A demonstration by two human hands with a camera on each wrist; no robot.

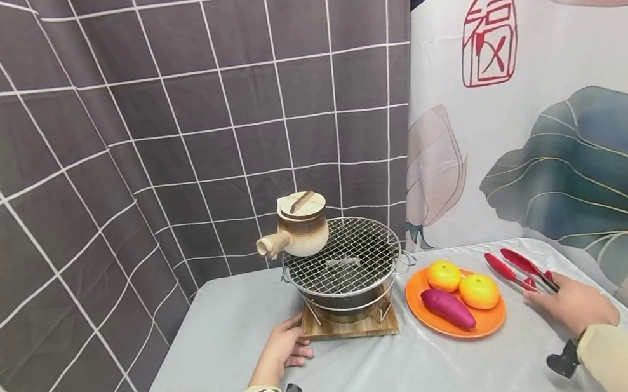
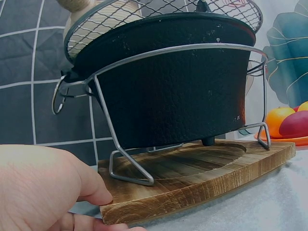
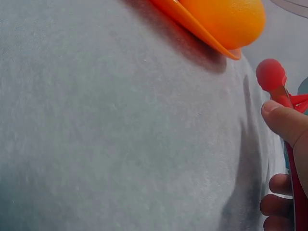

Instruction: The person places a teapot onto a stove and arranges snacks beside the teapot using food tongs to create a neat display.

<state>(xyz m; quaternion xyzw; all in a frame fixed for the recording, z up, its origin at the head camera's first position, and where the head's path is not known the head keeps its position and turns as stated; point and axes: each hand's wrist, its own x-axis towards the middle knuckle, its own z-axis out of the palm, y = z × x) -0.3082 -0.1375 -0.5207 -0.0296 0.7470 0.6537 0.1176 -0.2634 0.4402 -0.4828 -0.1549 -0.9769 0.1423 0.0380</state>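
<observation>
At its front left corner, a wooden board (image 1: 351, 328) is pinched by my left hand (image 1: 284, 346), thumb on top and fingers below the edge. On the board stands a black tabletop grill (image 2: 178, 96) in a wire stand, topped by a round mesh grate (image 1: 363, 255). A beige clay pot (image 1: 307, 240) with a lid and side handle sits at the grate's left. Off to the right, my right hand (image 1: 581, 305) grips red-tipped tongs (image 1: 501, 267), their two tips spread apart. The right wrist view shows the thumb (image 3: 284, 118) along the tongs' arm.
Between the grill and my right hand lies an orange plate (image 1: 498, 322) bearing two oranges (image 1: 479, 291) and a purple sweet potato (image 1: 448, 308). A grey cloth (image 1: 379, 381) covers the table. Behind hang a dark checked curtain (image 1: 246, 101) and a printed white one (image 1: 440, 80).
</observation>
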